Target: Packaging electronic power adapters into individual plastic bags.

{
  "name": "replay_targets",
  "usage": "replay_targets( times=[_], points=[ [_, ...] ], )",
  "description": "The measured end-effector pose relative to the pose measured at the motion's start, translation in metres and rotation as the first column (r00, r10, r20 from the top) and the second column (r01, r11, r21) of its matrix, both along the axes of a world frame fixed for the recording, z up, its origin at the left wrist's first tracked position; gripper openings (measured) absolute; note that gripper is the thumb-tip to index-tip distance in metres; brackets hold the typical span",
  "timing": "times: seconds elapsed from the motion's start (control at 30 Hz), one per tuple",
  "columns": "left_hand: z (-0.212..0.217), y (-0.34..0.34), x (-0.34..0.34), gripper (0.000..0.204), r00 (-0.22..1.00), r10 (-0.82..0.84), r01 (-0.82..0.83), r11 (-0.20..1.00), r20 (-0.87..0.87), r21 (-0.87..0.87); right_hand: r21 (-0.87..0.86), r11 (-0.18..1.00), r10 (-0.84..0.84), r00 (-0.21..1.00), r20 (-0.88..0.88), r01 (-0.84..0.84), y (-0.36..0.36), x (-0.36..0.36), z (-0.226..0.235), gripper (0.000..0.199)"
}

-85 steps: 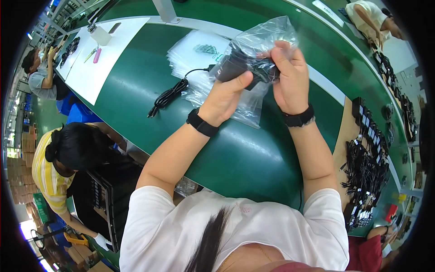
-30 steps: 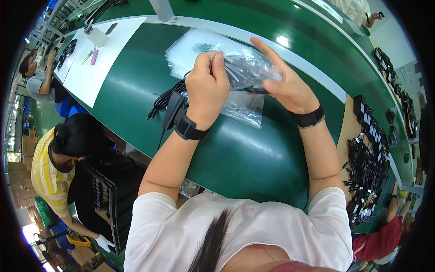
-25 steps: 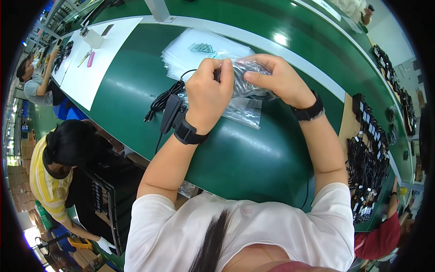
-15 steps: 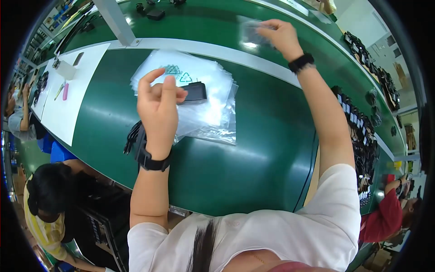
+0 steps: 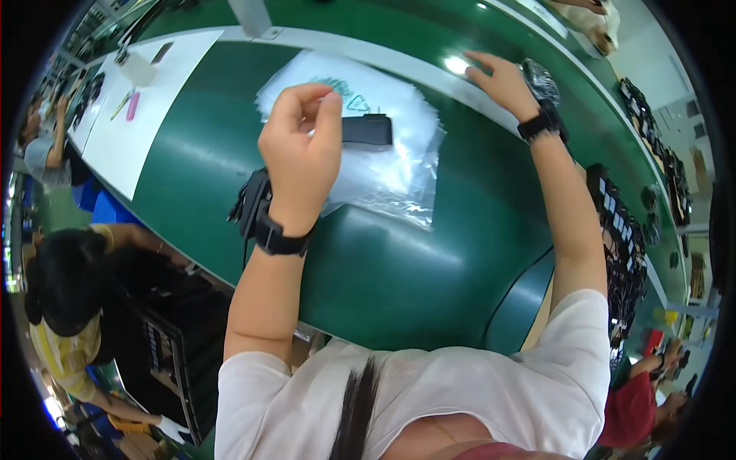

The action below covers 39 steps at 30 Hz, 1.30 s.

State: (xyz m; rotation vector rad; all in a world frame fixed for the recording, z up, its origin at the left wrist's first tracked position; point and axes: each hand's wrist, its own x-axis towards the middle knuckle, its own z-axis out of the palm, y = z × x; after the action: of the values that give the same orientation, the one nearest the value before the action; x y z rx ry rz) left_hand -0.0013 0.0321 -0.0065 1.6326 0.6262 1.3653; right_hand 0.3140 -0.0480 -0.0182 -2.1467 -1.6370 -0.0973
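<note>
Since half a second ago the right hand (image 5: 502, 77) has come back a little from the far side of the belt and no longer shows the clear bag it carried; it now lies flat and open, fingers spread, on the pale strip (image 5: 399, 65) that runs along the green conveyor table (image 5: 399, 261), with a small bagged dark item (image 5: 540, 79) just beside the wrist. The left hand (image 5: 303, 142) has stayed raised above the stack of clear plastic bags (image 5: 383, 165), its thumb and forefinger pinched together; whether anything thin sits between them cannot be told. A black rectangular adapter (image 5: 366, 130) lies on top of that stack, just right of the left hand and apart from it. A coiled black cable (image 5: 247, 205) lies on the green surface, partly hidden behind the left wrist. A white sheet (image 5: 146, 115) covers the table further left, where another seated person (image 5: 65, 307) works.
</note>
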Motion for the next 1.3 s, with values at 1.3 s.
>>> replay_targets(
  times=[1.3],
  points=[
    [0.071, -0.089, 0.067, 0.065, 0.574, -0.761, 0.819, 0.543, 0.304, -0.187, 0.709, 0.683, 0.345, 0.933, -0.104, -0.174, -0.127, -0.150, 0.102, 0.049]
  ],
)
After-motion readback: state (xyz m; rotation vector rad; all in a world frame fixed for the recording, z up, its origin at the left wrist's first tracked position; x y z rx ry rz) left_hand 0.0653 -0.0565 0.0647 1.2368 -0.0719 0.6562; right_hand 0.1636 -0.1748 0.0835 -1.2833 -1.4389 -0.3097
